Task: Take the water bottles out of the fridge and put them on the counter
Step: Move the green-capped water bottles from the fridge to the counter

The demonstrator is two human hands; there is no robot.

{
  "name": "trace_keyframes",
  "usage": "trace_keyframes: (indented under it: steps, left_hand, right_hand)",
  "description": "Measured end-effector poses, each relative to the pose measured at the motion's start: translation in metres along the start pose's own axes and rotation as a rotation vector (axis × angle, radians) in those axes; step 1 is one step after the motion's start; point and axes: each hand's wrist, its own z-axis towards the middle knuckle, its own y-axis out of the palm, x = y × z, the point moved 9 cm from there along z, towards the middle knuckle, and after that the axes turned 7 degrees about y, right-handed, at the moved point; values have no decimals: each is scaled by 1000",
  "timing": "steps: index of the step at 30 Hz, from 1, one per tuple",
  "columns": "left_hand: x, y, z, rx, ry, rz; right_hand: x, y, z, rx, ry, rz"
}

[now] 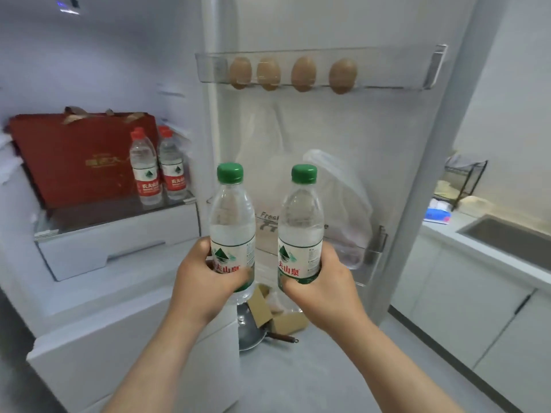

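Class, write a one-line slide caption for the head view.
Each hand, left and right, holds an upright green-capped clear plastic water bottle before the open fridge.

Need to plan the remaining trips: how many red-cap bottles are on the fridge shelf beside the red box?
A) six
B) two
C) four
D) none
B: two red-cap bottles stand side by side on the shelf right of the red box, while the left hand and right hand each hold a green-cap bottle in front of the open door.
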Motion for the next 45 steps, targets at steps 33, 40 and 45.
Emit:
trace_keyframes:
  steps: [33, 40, 45]
  left_hand:
    - [254, 565, -328, -1015, 168, -443]
    - [271, 687, -376, -1200, 165, -448]
    - [292, 767, -382, -1285, 248, -452]
  right_hand:
    - [276, -567, -232, 868, 416, -155]
    - [338, -643, -257, 1051, 555, -128]
    - [370, -693, -236, 1146, 609, -135]
